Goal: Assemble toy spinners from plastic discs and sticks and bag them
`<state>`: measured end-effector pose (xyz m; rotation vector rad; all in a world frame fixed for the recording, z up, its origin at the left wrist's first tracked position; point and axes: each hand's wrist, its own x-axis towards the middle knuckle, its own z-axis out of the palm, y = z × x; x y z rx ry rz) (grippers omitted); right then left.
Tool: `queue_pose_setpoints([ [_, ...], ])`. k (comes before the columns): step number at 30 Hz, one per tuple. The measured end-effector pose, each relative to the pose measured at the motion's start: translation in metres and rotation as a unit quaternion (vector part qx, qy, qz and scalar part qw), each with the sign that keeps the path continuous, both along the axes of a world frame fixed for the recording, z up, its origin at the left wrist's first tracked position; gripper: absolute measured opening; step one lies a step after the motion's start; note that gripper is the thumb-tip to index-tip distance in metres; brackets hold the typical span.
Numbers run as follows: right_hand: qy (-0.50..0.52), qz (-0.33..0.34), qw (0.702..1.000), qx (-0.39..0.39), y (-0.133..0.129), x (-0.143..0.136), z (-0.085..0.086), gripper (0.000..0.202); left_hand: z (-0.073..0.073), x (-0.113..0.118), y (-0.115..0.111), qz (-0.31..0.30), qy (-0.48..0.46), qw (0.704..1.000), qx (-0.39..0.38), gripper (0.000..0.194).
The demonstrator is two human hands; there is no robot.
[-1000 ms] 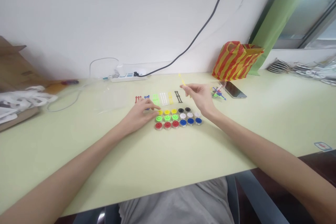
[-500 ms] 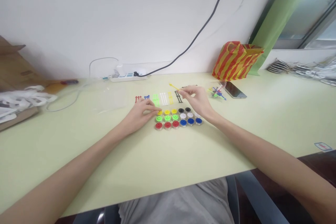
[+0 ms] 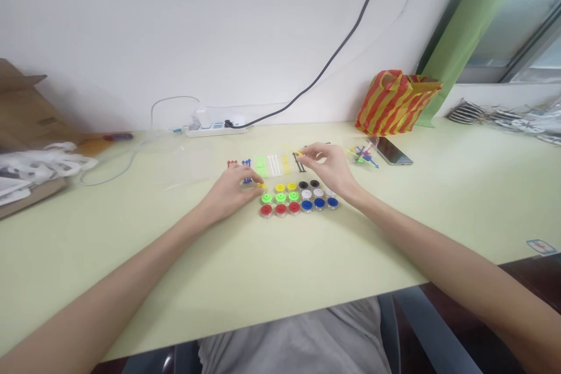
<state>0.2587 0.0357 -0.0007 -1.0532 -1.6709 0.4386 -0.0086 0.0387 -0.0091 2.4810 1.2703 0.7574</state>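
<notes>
1. Left hand (image 3: 232,187): the grip pinches a yellow disc (image 3: 262,186) between thumb and fingertips, at the left end of the back disc row. The edge hold probably steadies it; whether it touches the desk (image 3: 245,280), I cannot tell.
2. Arrow sticks (image 3: 274,165): groups lie behind the discs, running red, blue, green, white, yellow, black. Sorting by colour likely makes each easy to pick out.
3. Capped discs (image 3: 293,196): three close rows stand between the forearms, grouped by colour, seemingly for reach by either hand.
4. Right hand (image 3: 328,166): the grip pinches a yellow arrow (image 3: 300,154) above the desk, near the black sticks. A fingertip hold suits so thin a part.
5. Mixed-colour sticks (image 3: 364,155): these lie loosely heaped beside the smartphone (image 3: 394,151), apart from the sorted groups.
</notes>
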Motion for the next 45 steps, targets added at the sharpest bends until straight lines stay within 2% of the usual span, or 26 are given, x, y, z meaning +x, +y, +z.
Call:
queue_pose_setpoints([
  [7, -0.007, -0.005, 1.0, -0.008, -0.001, 0.0, 0.001, 0.009, -0.004, -0.002, 0.003, -0.023, 0.002, 1.0, 0.018, 0.026],
  [11, 0.001, 0.001, 1.0, -0.012, -0.003, 0.0, 0.002, 0.014, -0.001, -0.001, 0.0, 0.005, -0.019, 1.0, 0.002, 0.026],
  [16, 0.029, 0.03, 0.998, -0.039, -0.01, -0.003, 0.007, 0.025, 0.008, 0.001, -0.007, 0.06, -0.14, 0.988, -0.027, 0.03],
  [22, 0.08, 0.12, 0.988, -0.055, -0.027, -0.021, 0.01, 0.029, 0.013, 0.015, -0.023, 0.04, -0.31, 0.94, -0.14, 0.045],
  [26, 0.061, 0.168, 0.982, -0.064, -0.044, -0.035, 0.011, 0.032, 0.016, 0.03, -0.039, 0.016, -0.346, 0.926, -0.148, 0.048],
  [29, 0.041, 0.189, 0.978, -0.072, -0.05, -0.039, 0.011, 0.032, 0.017, 0.035, -0.048, 0.001, -0.341, 0.933, -0.115, 0.04],
  [33, -0.001, 0.208, 0.976, -0.065, -0.051, -0.038, 0.012, 0.031, 0.016, 0.032, -0.051, -0.005, -0.307, 0.952, -0.012, 0.027],
  [36, -0.027, 0.202, 0.977, -0.065, -0.05, -0.037, 0.012, 0.027, 0.015, 0.029, -0.05, -0.019, -0.282, 0.958, 0.055, 0.021],
  [39, -0.012, 0.189, 0.98, -0.058, -0.05, -0.036, 0.011, 0.026, 0.014, 0.029, -0.049, -0.033, -0.247, 0.963, 0.106, 0.014],
  [42, -0.009, 0.176, 0.984, -0.035, -0.048, -0.035, 0.011, 0.029, 0.011, 0.03, -0.049, -0.028, -0.233, 0.964, 0.121, 0.015],
  [45, -0.052, 0.168, 0.984, 0.009, -0.046, -0.032, 0.011, 0.029, 0.008, 0.029, -0.049, -0.032, -0.232, 0.965, 0.116, 0.019],
])
